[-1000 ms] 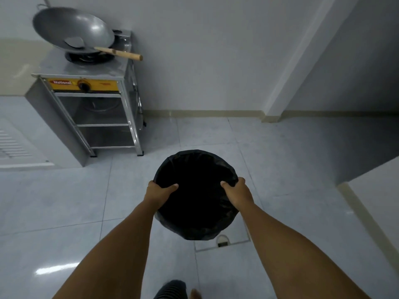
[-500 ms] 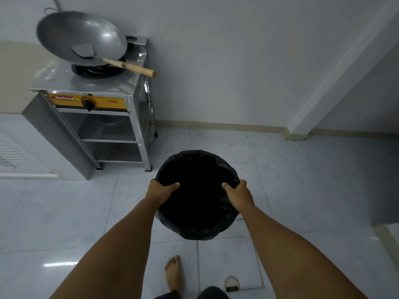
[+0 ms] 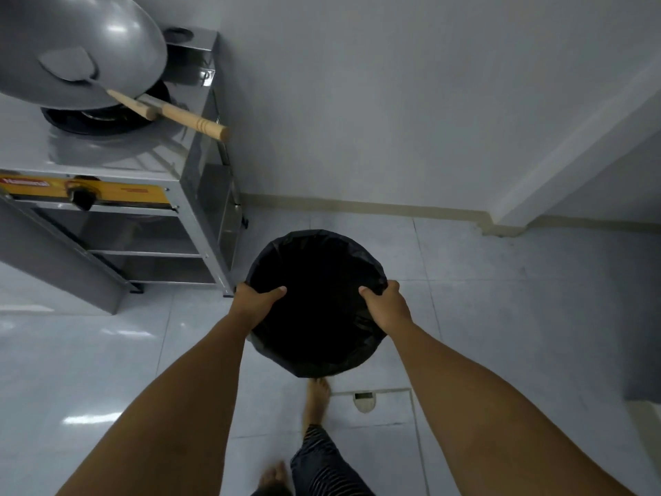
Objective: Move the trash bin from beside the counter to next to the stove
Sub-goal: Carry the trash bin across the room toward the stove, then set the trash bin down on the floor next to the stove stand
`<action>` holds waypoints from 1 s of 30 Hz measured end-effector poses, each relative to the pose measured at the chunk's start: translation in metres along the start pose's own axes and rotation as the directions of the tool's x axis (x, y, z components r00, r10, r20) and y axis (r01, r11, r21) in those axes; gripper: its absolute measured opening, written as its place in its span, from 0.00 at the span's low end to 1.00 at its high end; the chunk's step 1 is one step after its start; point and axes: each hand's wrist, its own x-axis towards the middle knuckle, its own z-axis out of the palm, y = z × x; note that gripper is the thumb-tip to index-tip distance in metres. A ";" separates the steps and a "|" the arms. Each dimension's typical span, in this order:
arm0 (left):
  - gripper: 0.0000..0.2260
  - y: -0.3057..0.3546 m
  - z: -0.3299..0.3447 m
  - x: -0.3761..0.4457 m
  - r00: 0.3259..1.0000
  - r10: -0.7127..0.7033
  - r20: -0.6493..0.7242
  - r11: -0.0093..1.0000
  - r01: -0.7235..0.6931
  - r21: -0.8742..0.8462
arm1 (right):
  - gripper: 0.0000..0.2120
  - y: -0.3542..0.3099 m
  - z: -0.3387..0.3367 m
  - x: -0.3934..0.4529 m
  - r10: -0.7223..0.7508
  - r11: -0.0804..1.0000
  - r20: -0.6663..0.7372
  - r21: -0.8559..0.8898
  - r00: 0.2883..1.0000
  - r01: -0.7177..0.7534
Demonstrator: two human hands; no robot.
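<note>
The trash bin (image 3: pixel 316 302) is round and lined with a black bag. It hangs above the tiled floor, held at its rim from both sides. My left hand (image 3: pixel 255 298) grips the left rim, thumb inside. My right hand (image 3: pixel 386 304) grips the right rim the same way. The steel stove (image 3: pixel 118 166) on its open frame stands at the left against the wall. The bin's left edge is close to the stove's front right leg.
A grey wok (image 3: pixel 78 48) with a metal spatula and wooden handles (image 3: pixel 186 118) sits on the burner, the handle sticking out to the right. A floor drain hatch (image 3: pixel 365 400) lies below the bin. My bare feet (image 3: pixel 314 395) step on the tiles. A wall pillar (image 3: pixel 508 209) juts out at the right.
I have walked closer to the stove with the bin in both hands. The stove and wok look larger and the bin is now beside the stove's right leg.
</note>
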 end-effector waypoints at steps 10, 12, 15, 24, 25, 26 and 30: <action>0.47 0.026 0.011 0.156 0.994 -0.104 -0.025 0.994 0.104 -0.035 | 0.30 -0.054 0.034 0.157 0.044 0.998 0.071 -0.053 0.997 -0.041; 0.53 0.018 0.009 0.198 0.993 -0.113 -0.041 0.994 0.113 0.000 | 0.30 -0.060 0.052 0.190 0.041 0.998 0.089 -0.051 0.995 -0.036; 0.54 -0.003 0.015 0.269 0.989 -0.136 -0.060 0.990 0.138 0.025 | 0.30 -0.057 0.084 0.250 0.043 0.998 0.086 -0.037 0.995 -0.040; 0.39 -0.052 0.050 0.418 0.970 -0.149 -0.192 0.985 0.162 0.055 | 0.33 -0.013 0.193 0.401 0.067 0.998 0.087 -0.029 0.994 -0.064; 0.40 -0.062 0.055 0.433 0.965 -0.160 -0.207 0.983 0.176 0.058 | 0.34 -0.005 0.204 0.415 0.067 0.998 0.084 -0.026 0.994 -0.065; 0.41 -0.070 0.058 0.445 0.962 -0.165 -0.215 0.982 0.180 0.052 | 0.35 0.001 0.214 0.426 0.069 0.997 0.080 -0.023 0.994 -0.068; 0.42 -0.095 0.067 0.479 0.953 -0.181 -0.242 0.980 0.196 0.037 | 0.37 0.018 0.243 0.456 0.081 0.996 0.065 -0.027 0.995 -0.079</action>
